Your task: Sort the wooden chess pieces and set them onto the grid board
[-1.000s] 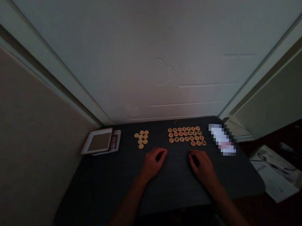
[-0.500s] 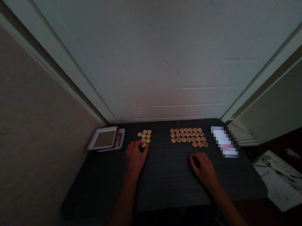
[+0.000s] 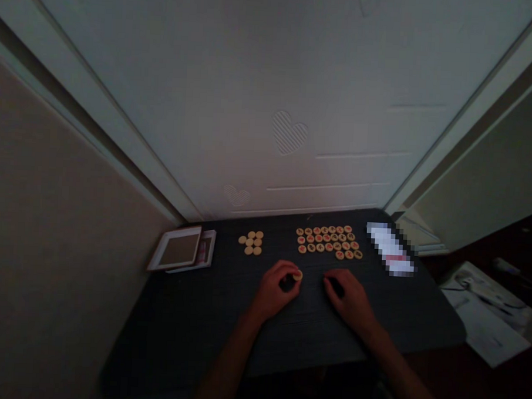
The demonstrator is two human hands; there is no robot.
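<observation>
My left hand (image 3: 277, 291) is at the middle of the dark table (image 3: 199, 326), fingers curled round a round pale game piece (image 3: 297, 275) held at its fingertips. My right hand (image 3: 347, 297) rests beside it on the table, fingers curled downward, with nothing visible in them. Behind the left hand lies a small cluster of blank-faced pale pieces (image 3: 251, 242). Behind the right hand lie rows of several pieces with red and dark marks face up (image 3: 329, 241).
A flat white box with a brown panel (image 3: 178, 250) lies at the table's back left corner. A blurred-out white object (image 3: 389, 249) lies at the back right. A pale door with heart shapes stands behind the table. Papers (image 3: 490, 312) lie on the floor at right.
My left hand reached left to the blank-faced cluster, took one piece from its near end, and came back to the middle holding it. My right hand barely moved.
</observation>
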